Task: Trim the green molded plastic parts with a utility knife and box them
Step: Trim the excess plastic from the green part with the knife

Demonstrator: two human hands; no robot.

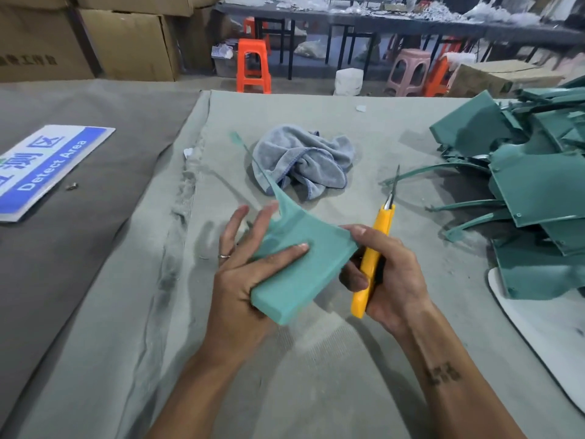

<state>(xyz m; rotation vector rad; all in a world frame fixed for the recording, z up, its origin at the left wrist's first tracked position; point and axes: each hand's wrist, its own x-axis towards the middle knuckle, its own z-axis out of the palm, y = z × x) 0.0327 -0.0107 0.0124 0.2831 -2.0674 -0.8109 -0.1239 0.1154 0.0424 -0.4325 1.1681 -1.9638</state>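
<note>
A green molded plastic part is held above the table in the middle of the view, with a thin green sprue stem running from it up to the left. My left hand holds it from below, thumb pressed on its top face. My right hand grips a yellow utility knife with its blade out, pointing away from me, and its fingertips touch the part's right edge. A pile of green parts lies at the right.
A crumpled grey-blue cloth lies beyond the hands. A blue "Detect Area" sign sits at the left. A white tray edge shows at the right under the pile. Cardboard boxes, stools and tables stand in the background.
</note>
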